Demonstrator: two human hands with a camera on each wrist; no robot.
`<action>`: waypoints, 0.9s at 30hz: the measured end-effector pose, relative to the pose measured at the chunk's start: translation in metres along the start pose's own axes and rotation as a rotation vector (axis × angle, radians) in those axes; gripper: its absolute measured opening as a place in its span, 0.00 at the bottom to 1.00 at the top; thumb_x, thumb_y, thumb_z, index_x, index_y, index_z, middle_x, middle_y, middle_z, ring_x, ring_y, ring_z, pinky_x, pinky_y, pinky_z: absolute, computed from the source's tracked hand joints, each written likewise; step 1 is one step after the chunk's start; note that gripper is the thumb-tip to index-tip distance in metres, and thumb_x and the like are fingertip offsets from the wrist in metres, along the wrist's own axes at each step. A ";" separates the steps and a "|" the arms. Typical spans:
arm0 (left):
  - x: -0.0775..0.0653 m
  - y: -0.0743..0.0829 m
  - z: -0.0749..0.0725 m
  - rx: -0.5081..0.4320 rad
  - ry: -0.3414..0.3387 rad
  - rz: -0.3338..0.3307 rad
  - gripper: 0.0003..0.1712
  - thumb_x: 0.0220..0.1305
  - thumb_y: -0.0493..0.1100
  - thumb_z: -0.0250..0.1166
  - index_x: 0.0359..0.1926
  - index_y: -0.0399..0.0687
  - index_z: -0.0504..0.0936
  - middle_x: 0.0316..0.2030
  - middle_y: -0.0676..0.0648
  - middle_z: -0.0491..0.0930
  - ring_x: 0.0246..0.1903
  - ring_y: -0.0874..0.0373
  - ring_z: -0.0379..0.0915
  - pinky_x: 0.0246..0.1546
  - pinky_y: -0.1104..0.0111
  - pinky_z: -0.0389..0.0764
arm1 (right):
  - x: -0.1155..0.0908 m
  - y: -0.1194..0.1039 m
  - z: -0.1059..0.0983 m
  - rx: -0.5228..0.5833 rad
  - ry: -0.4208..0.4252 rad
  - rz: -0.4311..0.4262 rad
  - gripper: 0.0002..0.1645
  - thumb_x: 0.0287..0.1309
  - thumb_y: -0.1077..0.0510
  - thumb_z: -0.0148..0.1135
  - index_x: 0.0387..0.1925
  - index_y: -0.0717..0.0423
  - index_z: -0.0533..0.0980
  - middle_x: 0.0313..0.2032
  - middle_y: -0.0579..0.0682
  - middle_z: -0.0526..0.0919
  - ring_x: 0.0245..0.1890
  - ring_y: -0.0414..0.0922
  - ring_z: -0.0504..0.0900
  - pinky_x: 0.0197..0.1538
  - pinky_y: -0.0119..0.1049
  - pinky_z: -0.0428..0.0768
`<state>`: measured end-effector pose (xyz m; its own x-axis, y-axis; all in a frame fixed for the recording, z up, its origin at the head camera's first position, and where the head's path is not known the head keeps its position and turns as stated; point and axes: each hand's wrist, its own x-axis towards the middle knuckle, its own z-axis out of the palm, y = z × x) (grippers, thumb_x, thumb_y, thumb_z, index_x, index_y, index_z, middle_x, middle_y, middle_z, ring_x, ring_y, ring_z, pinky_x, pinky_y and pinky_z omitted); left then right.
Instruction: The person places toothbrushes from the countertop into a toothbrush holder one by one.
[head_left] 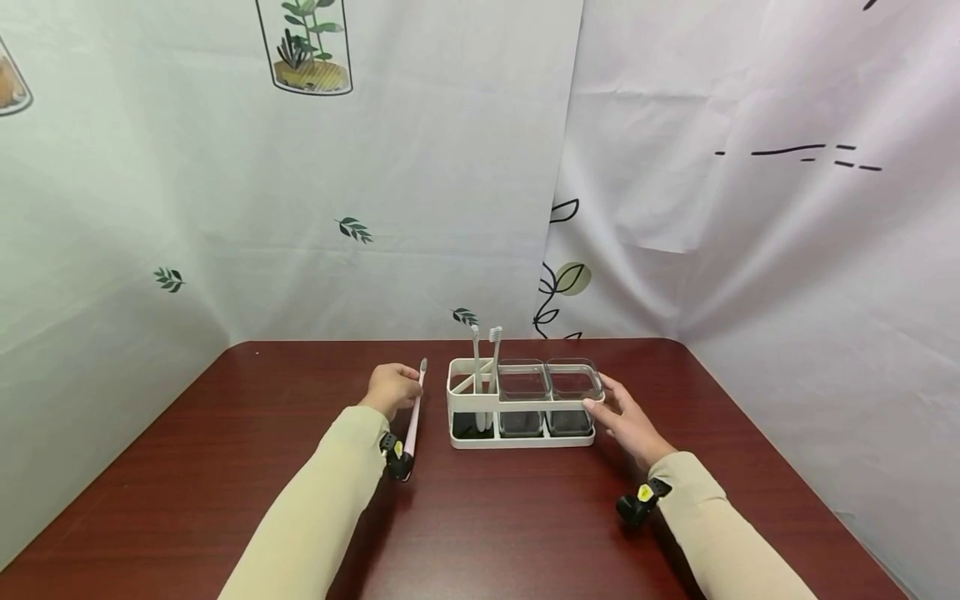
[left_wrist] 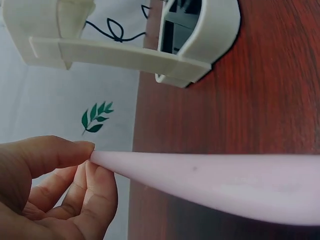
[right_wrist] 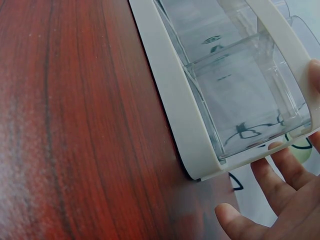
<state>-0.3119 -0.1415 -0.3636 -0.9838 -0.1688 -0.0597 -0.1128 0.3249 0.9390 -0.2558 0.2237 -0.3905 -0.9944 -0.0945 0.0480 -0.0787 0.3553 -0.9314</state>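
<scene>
My left hand pinches a pink toothbrush between thumb and fingers, just left of a white toothbrush holder. The brush slants with its head up and its thick handle toward me. In the left wrist view, the thumb and fingertips meet at the thin neck of the toothbrush. At the holder's right end, my right hand grips the frame, thumb on the upper rail and fingers at the side. Two white toothbrushes stand in the holder's left part. Two clear cups sit in its right part.
The holder stands on a dark red wooden table. Behind the table's back edge hangs a pale cloth printed with leaves and jars. Black wrist cameras are strapped to both wrists.
</scene>
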 end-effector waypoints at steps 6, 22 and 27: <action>-0.003 0.005 -0.001 -0.048 -0.003 0.035 0.14 0.49 0.21 0.60 0.41 0.24 0.78 0.31 0.38 0.77 0.24 0.57 0.75 0.30 0.64 0.84 | 0.000 0.000 0.000 -0.005 -0.002 0.001 0.43 0.67 0.46 0.56 0.74 0.50 0.47 0.66 0.62 0.61 0.66 0.58 0.63 0.61 0.63 0.66; -0.002 0.017 -0.015 -0.178 0.005 0.047 0.14 0.57 0.25 0.59 0.46 0.29 0.77 0.34 0.40 0.80 0.37 0.48 0.80 0.31 0.67 0.82 | 0.001 0.002 0.000 0.005 -0.002 -0.008 0.42 0.67 0.46 0.56 0.74 0.50 0.49 0.66 0.61 0.62 0.63 0.57 0.66 0.58 0.58 0.70; -0.005 0.021 -0.019 -0.218 0.008 0.054 0.16 0.58 0.26 0.59 0.49 0.29 0.76 0.31 0.46 0.80 0.30 0.57 0.79 0.33 0.65 0.82 | 0.001 0.002 0.000 0.001 -0.003 -0.008 0.42 0.67 0.46 0.56 0.74 0.51 0.49 0.67 0.61 0.61 0.64 0.57 0.66 0.58 0.58 0.70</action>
<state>-0.3062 -0.1518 -0.3370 -0.9864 -0.1644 -0.0056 -0.0264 0.1251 0.9918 -0.2569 0.2244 -0.3920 -0.9935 -0.1003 0.0540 -0.0863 0.3540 -0.9312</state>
